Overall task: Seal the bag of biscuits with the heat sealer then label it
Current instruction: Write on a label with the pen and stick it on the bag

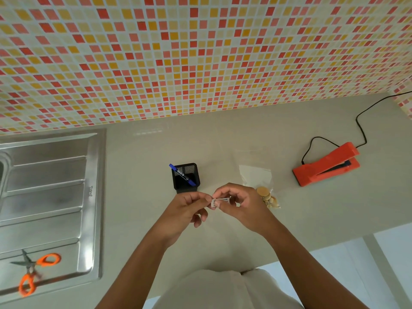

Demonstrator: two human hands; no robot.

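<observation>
A small white label (pixel 220 201) with dark print is pinched between the fingertips of my left hand (pixel 187 208) and my right hand (pixel 238 204), held above the counter. Just right of my right hand lies the clear plastic bag of biscuits (pixel 259 186), flat on the counter, with round beige biscuits (pixel 267 198) gathered at its near end. The orange heat sealer (pixel 326 165) sits at the right, its lid raised a little, with a black cord (pixel 361 128) running off to the wall.
A black mesh pen holder (pixel 186 178) with a blue marker (pixel 181 173) stands behind my left hand. The steel sink drainboard (pixel 49 197) fills the left, with orange-handled scissors (pixel 33 270) on it. The counter edge (pixel 312 248) runs near my right forearm.
</observation>
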